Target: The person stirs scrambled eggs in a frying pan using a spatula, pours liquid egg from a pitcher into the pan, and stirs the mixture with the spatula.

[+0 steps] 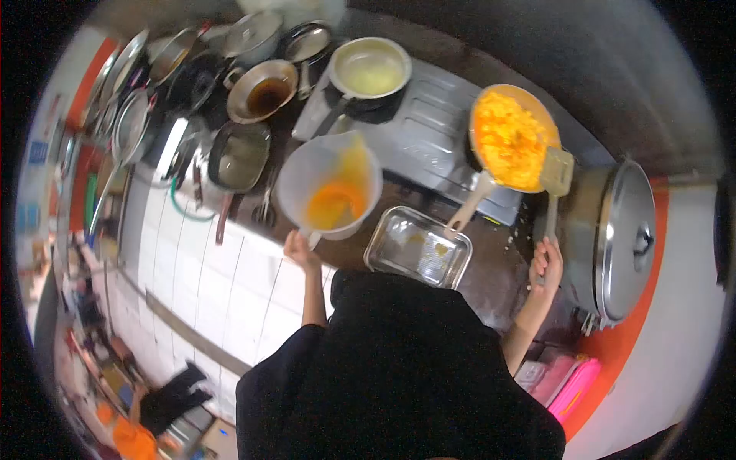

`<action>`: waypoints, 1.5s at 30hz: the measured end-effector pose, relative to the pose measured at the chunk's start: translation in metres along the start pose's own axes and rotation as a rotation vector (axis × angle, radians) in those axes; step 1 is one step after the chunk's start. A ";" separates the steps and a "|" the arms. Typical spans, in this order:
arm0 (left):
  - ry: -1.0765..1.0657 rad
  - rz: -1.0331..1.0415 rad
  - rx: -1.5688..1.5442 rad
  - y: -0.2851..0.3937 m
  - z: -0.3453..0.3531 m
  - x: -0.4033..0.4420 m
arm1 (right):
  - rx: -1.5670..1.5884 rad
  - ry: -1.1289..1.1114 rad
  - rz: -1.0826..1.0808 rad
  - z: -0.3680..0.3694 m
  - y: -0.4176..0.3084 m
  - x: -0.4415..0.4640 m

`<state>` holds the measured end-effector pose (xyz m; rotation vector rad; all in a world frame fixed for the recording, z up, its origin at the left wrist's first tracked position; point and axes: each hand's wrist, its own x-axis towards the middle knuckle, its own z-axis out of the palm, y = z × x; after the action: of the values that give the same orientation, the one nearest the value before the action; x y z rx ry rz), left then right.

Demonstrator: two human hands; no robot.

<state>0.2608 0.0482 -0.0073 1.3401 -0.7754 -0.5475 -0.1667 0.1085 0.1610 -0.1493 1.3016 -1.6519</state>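
Note:
My left hand (300, 251) is closed on the handle of a translucent white plastic jug (290, 180), which is tilted with its mouth toward me. Orange-yellow liquid, like beaten egg, coats the inside of the jug. My right hand (546, 264) grips the handle of a beige spatula (557, 170). The spatula's head overlaps the right rim of a frying pan (483, 186) that has a beige handle. Yellow-orange scrambled egg (510, 138) fills this pan, which stands on the right side of the stove (435, 115).
A shallow metal tray (418, 264) with yellow bits lies in front of me. On the left burner sits a saucepan (372, 69) with pale liquid. Several pans and a wok (262, 90) crowd the left; a large lidded pot (613, 238) stands right. Someone in orange (132, 438) is at lower left.

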 end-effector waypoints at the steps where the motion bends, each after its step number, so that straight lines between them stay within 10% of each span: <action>1: -0.012 -0.032 0.090 0.003 -0.002 -0.004 | -0.006 -0.018 -0.003 -0.002 0.002 0.002; 14: -0.153 0.022 0.422 0.013 -0.037 -0.020 | -0.170 -0.040 -0.008 0.007 0.000 -0.001; 17: 0.093 0.412 0.613 0.048 -0.008 -0.015 | -0.433 0.012 -0.101 0.011 -0.022 -0.016; 22: -0.549 0.666 0.355 0.109 0.075 -0.030 | -1.007 -0.014 -0.227 0.007 -0.053 -0.040; 24: -0.963 0.090 0.127 0.122 0.123 -0.048 | -1.279 -0.085 -0.366 -0.010 -0.051 -0.030; 28: -1.360 0.044 0.387 0.065 0.191 -0.104 | -1.554 -0.170 -0.435 0.006 -0.048 -0.023; 34: -1.510 -0.439 0.507 -0.008 0.238 -0.140 | -1.928 -0.181 -0.393 0.034 -0.006 0.014; 37: -1.616 -0.862 0.061 0.010 0.237 -0.134 | -1.903 -0.107 -0.360 0.052 0.026 0.039; 45: -1.479 -0.890 -0.087 0.020 0.233 -0.144 | -1.766 0.031 -0.426 0.083 0.074 0.091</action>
<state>-0.0109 0.0090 -0.0028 0.9742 -1.2233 -2.3834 -0.1171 -0.0099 0.0966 -1.4766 2.4719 -0.2908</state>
